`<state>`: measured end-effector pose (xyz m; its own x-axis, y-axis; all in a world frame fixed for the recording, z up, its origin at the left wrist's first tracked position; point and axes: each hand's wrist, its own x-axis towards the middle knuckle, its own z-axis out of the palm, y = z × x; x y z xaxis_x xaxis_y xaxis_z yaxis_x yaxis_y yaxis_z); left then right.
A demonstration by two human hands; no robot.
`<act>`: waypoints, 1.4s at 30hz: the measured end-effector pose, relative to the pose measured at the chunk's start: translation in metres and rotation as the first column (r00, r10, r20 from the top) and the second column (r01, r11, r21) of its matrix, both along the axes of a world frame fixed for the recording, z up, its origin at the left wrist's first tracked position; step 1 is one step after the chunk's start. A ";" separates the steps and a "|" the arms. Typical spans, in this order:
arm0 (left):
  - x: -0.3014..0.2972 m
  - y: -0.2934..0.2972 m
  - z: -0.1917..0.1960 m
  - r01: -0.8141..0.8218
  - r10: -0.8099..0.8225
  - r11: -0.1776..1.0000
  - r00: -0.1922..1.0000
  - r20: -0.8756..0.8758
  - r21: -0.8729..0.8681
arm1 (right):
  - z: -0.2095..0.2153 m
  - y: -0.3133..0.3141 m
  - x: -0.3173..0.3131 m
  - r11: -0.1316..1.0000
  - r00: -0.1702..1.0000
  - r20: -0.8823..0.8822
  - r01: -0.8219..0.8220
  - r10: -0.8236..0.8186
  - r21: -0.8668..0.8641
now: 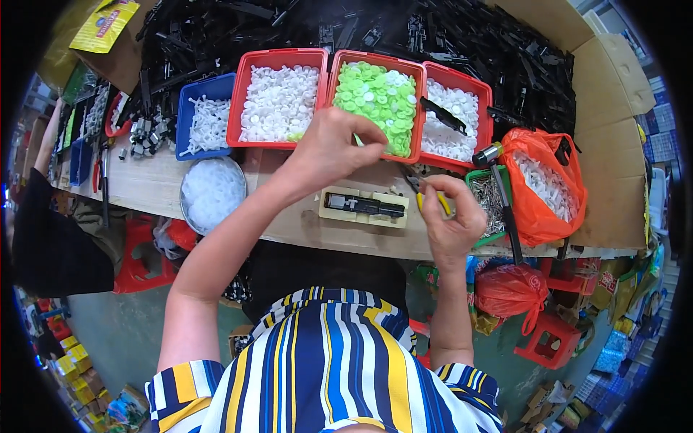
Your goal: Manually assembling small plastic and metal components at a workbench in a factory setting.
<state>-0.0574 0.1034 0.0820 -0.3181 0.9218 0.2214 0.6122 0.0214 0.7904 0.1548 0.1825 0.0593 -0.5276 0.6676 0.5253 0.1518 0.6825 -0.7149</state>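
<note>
My left hand [333, 144] is over the front edge of the red bin of green round plastic pieces [375, 97]. Its thumb and index finger are pinched together; whatever is between them is too small to make out. Closer to me, a black plastic part [364, 205] with a metal piece at its left end lies in a cream-coloured block fixture [332, 214]. To the right of that fixture, my right hand [455, 220] is raised with fingers curled and thumb against fingertip, its contents unclear. Partly behind it lie pliers with yellow handles [442, 203].
Red bins of white plastic pieces [281, 105] [455, 115] flank the green ones. Left are a blue bin [206, 119] and a round bowl of translucent pieces [214, 193]. A hammer [505, 209] rests by a green tray of metal pins [487, 198] and an orange bag [541, 187]. Black parts [433, 29] are heaped behind.
</note>
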 end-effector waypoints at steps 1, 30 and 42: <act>0.003 -0.006 -0.002 0.007 0.013 0.998 0.954 0.299 -0.068 | 0.000 -0.005 -0.008 1.000 1.000 -0.002 -0.007 0.007 0.001; 0.043 -0.039 -0.019 -0.096 0.041 0.994 0.736 0.676 0.044 | 0.000 -0.023 -0.018 0.950 0.983 -0.054 -0.155 0.176 0.270; 0.040 -0.044 -0.024 -0.088 0.043 0.996 0.689 0.724 0.025 | -0.001 -0.026 -0.019 0.945 0.979 -0.041 -0.183 0.201 0.272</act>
<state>-0.0175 0.0592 0.0575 -0.4598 0.8864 -0.0547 -0.1488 -0.0161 0.9887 0.1354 0.1568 0.0581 -0.5892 0.3888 0.7083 -0.0432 0.8602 -0.5082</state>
